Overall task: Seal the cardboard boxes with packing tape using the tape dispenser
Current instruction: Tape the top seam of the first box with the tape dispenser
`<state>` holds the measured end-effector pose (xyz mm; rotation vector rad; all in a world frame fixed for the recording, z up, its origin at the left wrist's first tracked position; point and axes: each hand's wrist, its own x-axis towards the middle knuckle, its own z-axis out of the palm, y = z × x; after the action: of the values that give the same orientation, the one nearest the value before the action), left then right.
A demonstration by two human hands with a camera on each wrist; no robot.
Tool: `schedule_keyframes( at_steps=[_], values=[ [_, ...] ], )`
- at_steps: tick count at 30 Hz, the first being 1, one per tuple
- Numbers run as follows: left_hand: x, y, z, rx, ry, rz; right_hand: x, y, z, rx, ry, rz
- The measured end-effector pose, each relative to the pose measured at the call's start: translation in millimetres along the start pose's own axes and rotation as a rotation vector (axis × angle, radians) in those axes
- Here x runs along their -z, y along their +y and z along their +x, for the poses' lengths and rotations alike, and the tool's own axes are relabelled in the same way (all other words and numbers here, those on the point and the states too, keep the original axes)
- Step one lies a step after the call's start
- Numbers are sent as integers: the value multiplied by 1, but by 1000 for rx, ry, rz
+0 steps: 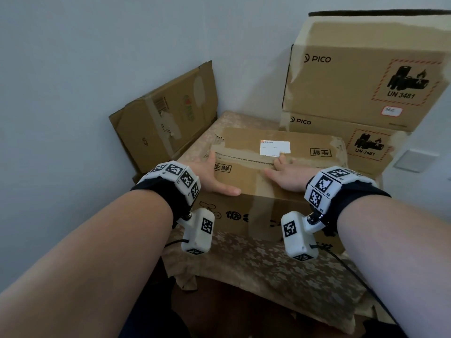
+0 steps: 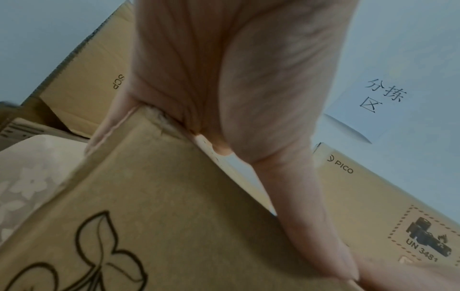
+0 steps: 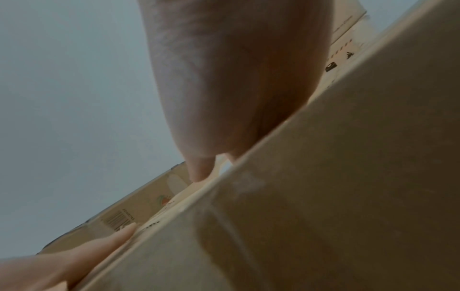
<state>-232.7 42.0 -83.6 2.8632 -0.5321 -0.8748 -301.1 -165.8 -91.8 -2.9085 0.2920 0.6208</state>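
While both palms press its top, one brown cardboard box (image 1: pixel 263 181) with a white label sits on a floral-patterned table (image 1: pixel 256 262).

Left hand (image 1: pixel 214 176) and right hand (image 1: pixel 288 175) lie flat, fingers straight, grasping nothing, along the closed flap seam. Two stacked brown PICO boxes (image 1: pixel 361 93) stand behind; one flattened brown carton (image 1: pixel 166 118) leans against the wall.

box (image 1: pixel 275 181) on table (image 1: pixel 256 262), centre | both hands flat on its top: left hand (image 1: pixel 214 176) at left, right hand (image 1: pixel 288 176) at right | two PICO boxes (image 1: pixel 361 86) stacked behind-right | flattened carton (image 1: pixel 166 118) leaning on wall behind-left
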Motion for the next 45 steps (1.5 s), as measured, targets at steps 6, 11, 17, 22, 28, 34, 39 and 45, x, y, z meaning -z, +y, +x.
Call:
schedule_keyframes(
  at_steps=[6, 11, 17, 22, 28, 34, 39, 45],
  values=[
    [19, 30, -8, 108, 106, 204, 6, 26, -8, -1, 69, 87],
    [10, 76, 7, -66, 170, 219, -2, 41, -12, -32, 103, 4],
    [-14, 82, 24, -25, 119, 215, -8, 45, -9, -7, 82, -43],
    [-13, 89, 14, 0, 113, 283, -8, 48, -10, 9, 75, -29],
    [-8, 74, 10, 118, 170, 179, -10, 57, -15, -22, 119, 1],
    [-13, 67, 9, 134, 176, 195, -13, 59, -15, -41, 106, 4],
    [-8, 58, 19, 119, 179, 130, -11, 63, -15, -77, 123, 20],
    [-14, 47, 27, 141, 227, 100, -18, 65, -13, -172, 163, 11]
  ],
)
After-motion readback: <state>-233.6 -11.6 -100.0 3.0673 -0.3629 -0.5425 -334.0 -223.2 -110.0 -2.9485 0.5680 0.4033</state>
